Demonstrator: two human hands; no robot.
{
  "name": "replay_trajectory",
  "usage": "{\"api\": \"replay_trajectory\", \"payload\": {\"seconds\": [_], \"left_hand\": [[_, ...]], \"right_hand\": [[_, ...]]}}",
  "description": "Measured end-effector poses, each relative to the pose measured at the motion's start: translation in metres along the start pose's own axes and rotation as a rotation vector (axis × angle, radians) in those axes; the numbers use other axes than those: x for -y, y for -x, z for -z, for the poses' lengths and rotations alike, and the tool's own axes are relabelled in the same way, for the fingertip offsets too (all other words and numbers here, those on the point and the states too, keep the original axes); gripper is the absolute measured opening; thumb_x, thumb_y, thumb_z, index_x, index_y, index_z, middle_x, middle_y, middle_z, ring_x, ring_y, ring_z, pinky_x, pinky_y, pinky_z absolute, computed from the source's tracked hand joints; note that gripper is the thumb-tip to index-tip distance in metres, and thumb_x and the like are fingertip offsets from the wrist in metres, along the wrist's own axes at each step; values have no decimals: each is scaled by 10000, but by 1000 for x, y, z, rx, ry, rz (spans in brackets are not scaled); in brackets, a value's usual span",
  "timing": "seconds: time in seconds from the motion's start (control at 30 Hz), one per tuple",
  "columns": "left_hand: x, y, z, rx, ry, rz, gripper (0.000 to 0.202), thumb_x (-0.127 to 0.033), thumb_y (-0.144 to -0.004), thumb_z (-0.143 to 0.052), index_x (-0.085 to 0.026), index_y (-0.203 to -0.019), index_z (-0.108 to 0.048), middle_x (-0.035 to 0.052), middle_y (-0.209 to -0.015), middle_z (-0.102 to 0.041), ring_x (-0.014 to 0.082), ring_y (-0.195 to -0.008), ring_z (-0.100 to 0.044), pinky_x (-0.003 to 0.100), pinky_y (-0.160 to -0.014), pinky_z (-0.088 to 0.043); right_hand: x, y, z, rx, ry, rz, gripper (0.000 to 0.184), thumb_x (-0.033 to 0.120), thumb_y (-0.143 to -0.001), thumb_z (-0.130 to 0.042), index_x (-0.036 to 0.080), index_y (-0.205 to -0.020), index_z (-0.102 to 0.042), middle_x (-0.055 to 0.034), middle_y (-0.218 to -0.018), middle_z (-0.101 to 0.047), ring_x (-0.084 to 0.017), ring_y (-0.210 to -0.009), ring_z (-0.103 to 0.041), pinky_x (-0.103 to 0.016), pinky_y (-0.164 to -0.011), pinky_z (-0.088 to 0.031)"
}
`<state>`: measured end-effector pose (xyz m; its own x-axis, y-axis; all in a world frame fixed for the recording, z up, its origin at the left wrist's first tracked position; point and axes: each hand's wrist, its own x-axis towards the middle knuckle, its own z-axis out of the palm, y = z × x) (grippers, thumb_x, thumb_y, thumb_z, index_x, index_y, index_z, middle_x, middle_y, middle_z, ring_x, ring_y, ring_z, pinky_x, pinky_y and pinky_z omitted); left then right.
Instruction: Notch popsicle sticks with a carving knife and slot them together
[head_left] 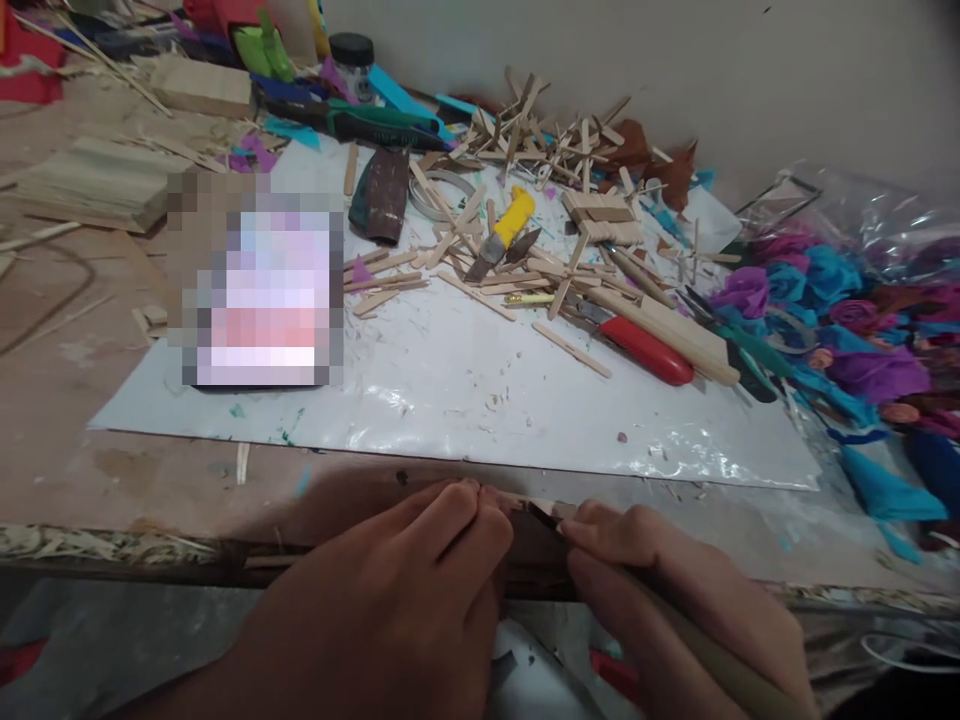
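At the table's near edge my left hand [435,570] is closed in a pinch on a small pale wooden stick [516,501], mostly hidden by the fingers. My right hand [660,580] grips a craft knife [724,650] by its long olive-brown handle. Its short dark blade points left, close to the stick's exposed end; whether it touches I cannot tell. Just beyond both hands lies a white sheet [450,410] with glossy patches and green specks.
Past the sheet's middle lie heaped craft sticks [525,130], a yellow utility knife [510,220], a red-handled tool [645,350] and a wooden-handled tool [667,330]. A blurred lit screen [270,300] stands left. Crepe paper flowers [817,280] crowd the right; wood blocks [105,180] sit far left.
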<state>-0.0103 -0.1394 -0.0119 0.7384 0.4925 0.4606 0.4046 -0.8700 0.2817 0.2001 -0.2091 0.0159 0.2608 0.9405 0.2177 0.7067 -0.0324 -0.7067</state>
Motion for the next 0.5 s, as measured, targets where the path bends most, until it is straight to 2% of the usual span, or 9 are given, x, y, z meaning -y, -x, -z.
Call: {"api": "replay_trajectory", "payload": {"seconds": [0.17, 0.37, 0.5], "left_hand": [[1, -2, 0, -3, -37, -13, 340, -80, -1114, -468, -96, -1141, -807, 88, -1111, -798, 232, -997, -698, 357, -915, -589], [-1, -2, -1, -28, -23, 15, 285, -78, -1100, -526, -97, -1117, -810, 81, -1087, -804, 233, -983, -693, 362, -913, -583], [1, -1, -4, -36, 18, 13, 336, -70, -1111, -477, -99, -1088, -811, 69, -1035, -803, 234, -950, -691, 364, -894, -583]], "right_hand": [[-2, -3, -10, 84, -54, 80, 154, 232, -966, -691, 383, -955, -719, 66, -798, -810, -190, -573, -751, -263, -565, -663], [-3, -7, -7, 153, -6, 100, 128, 248, -971, -696, 374, -950, -697, 48, -851, -831, -201, -612, -775, -269, -572, -673], [-1, -10, -6, 172, 25, 98, 130, 243, -976, -696, 359, -917, -694, 43, -874, -840, -206, -675, -799, -239, -539, -646]]}}
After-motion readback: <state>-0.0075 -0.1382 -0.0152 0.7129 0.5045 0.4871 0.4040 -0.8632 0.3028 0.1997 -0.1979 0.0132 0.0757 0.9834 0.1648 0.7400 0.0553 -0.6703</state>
